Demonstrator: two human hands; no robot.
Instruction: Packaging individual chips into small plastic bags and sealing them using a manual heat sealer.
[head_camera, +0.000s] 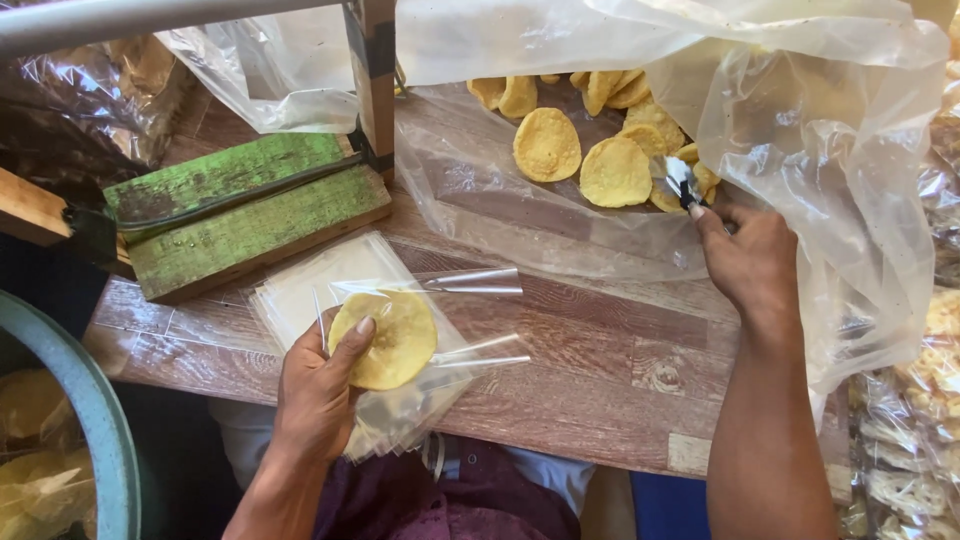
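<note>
A left hand (318, 385) is pinning a round yellow cracker (385, 338) on a stack of small clear bags (330, 285) on the wooden desk (600, 370), thumb pressing lightly. The right hand (752, 262), fingers pinched around tongs (684, 182), is reaching into a large plastic bag (830, 150) of crackers (580, 150); a gentle grip avoids breakage.

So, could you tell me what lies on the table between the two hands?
Head view: bare wooden tabletop separates left hand from right hand, crossed only by the small clear bags' open ends.

Large clear plastic bag (800, 150), open, upper right, holding round yellow crackers. Stack of small clear flat plastic pouches (330, 285) on the table, centre-left. Crinkled clear packed bags (915, 440) at right edge.
</note>
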